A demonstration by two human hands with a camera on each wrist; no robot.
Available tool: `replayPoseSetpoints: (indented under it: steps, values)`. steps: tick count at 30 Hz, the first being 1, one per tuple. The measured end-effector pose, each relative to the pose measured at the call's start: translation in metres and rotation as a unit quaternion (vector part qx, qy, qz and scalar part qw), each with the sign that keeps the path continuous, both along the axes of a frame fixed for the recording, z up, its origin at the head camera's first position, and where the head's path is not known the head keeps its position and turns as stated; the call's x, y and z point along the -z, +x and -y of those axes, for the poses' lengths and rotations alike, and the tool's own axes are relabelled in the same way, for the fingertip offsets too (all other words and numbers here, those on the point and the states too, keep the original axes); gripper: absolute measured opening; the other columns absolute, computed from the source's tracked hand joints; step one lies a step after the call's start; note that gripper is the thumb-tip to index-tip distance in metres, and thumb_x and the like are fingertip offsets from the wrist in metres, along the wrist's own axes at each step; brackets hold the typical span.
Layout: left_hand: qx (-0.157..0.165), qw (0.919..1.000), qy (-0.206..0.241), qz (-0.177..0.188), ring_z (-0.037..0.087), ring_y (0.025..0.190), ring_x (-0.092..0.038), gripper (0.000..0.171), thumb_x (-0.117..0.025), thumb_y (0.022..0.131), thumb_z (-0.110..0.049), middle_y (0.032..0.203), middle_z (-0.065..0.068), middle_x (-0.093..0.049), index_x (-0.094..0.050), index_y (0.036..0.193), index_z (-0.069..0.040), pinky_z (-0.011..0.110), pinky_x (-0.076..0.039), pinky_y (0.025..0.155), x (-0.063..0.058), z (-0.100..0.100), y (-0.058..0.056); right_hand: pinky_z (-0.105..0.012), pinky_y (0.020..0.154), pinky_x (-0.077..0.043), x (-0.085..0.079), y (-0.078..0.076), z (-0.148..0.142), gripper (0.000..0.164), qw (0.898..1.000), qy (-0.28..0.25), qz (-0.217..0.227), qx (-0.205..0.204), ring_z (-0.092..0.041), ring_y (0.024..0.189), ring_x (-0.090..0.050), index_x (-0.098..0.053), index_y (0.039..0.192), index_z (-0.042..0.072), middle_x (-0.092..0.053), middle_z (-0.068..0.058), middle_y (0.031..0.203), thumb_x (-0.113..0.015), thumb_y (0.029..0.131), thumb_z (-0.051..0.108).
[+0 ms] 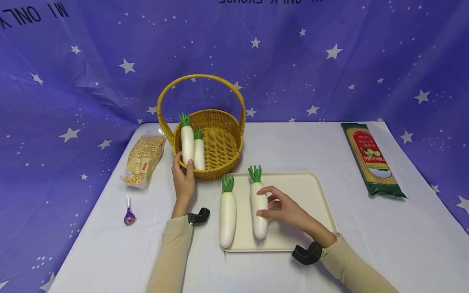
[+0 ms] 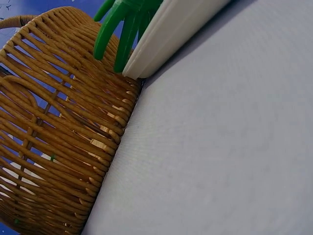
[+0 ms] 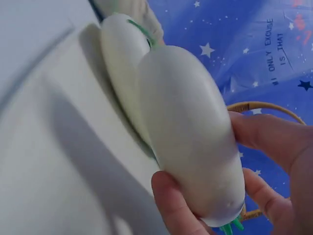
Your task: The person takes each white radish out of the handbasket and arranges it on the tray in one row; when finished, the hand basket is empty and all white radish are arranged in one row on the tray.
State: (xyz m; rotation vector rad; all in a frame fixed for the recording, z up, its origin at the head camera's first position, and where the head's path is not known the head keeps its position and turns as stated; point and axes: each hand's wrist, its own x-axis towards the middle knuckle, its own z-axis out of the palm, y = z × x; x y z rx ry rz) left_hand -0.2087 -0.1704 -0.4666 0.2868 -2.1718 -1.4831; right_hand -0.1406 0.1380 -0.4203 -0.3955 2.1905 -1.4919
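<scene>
In the head view my left hand (image 1: 183, 183) is at the front-left rim of a wicker basket (image 1: 225, 165). Its thumb and fingers hold the lower end of a white radish (image 1: 188, 142) with green leaves, tilted inside the basket. A shorter white radish (image 1: 199, 154) leans right beside that one. My right hand (image 1: 282, 207) grips another white radish (image 1: 259, 211) from its right side, thumb below and fingers above, over a cream tray (image 1: 300, 183); in the right wrist view this gripped radish (image 3: 190, 127) overlaps a further radish (image 3: 122, 63). That further radish (image 1: 228, 219) lies along the tray's left edge.
A bag of yellow kernels (image 1: 144, 156) and a wrapped lollipop (image 1: 129, 215) lie on the left of the white-covered table (image 1: 286, 146). On the right is a pasta packet (image 1: 371, 158). The basket's tall handle (image 1: 201, 76) arches up before a purple starry cloth (image 1: 278, 61).
</scene>
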Motion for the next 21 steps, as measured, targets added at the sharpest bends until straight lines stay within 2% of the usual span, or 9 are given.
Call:
replayPoseSetpoints:
  steps: [5, 9, 13, 18, 21]
  values:
    - [-0.001, 1.0000, -0.004, 0.003, 0.028, 0.126, -0.034, 0.048, -0.043, 0.093, -0.038, 0.138, 0.013, -0.033, -0.031, 0.137, -0.022, 0.047, -0.027, 0.102, 0.000, -0.001, 0.000, -0.027, 0.068, -0.043, 0.012, 0.010, -0.003, 0.051, 1.000, 0.022, -0.016, -0.004, -0.017, 0.079, -0.058, -0.047, 0.118, 0.026, -0.053, -0.010, 0.099, -0.073, 0.074, 0.031]
    - [0.003, 1.0000, -0.004, 0.000, 0.028, 0.127, -0.033, 0.049, -0.043, 0.093, -0.038, 0.139, 0.013, -0.032, -0.031, 0.137, -0.021, 0.047, -0.027, 0.103, 0.000, 0.000, 0.001, -0.026, 0.066, -0.045, 0.018, 0.012, -0.003, 0.051, 0.999, 0.025, -0.040, -0.007, -0.017, 0.079, -0.055, -0.047, 0.118, 0.020, -0.054, -0.013, 0.096, -0.073, 0.075, 0.027]
    - [0.002, 1.0000, -0.001, -0.001, 0.027, 0.129, -0.032, 0.049, -0.044, 0.093, -0.038, 0.139, 0.013, -0.032, -0.031, 0.137, -0.021, 0.047, -0.026, 0.103, -0.001, 0.000, 0.001, -0.024, 0.066, -0.047, 0.021, 0.014, -0.002, 0.049, 0.998, 0.029, -0.057, -0.007, -0.017, 0.079, -0.053, -0.048, 0.117, 0.018, -0.055, -0.013, 0.095, -0.073, 0.076, 0.025]
    - [0.004, 1.0000, -0.001, -0.002, 0.027, 0.128, -0.032, 0.048, -0.044, 0.093, -0.036, 0.139, 0.013, -0.032, -0.032, 0.137, -0.021, 0.047, -0.025, 0.104, 0.000, -0.001, 0.001, -0.021, 0.060, -0.041, 0.023, 0.016, -0.001, 0.047, 0.995, 0.041, -0.092, -0.010, -0.011, 0.070, -0.048, -0.048, 0.117, 0.020, -0.051, -0.009, 0.085, -0.071, 0.077, 0.027]
    - [0.005, 1.0000, 0.000, -0.002, 0.027, 0.127, -0.033, 0.048, -0.044, 0.093, -0.036, 0.138, 0.013, -0.033, -0.032, 0.137, -0.019, 0.046, -0.026, 0.104, 0.000, 0.000, 0.001, -0.021, 0.057, -0.038, 0.022, 0.017, 0.000, 0.046, 0.992, 0.046, -0.117, -0.028, -0.009, 0.064, -0.043, -0.046, 0.119, 0.019, -0.047, -0.008, 0.078, -0.068, 0.080, 0.028]
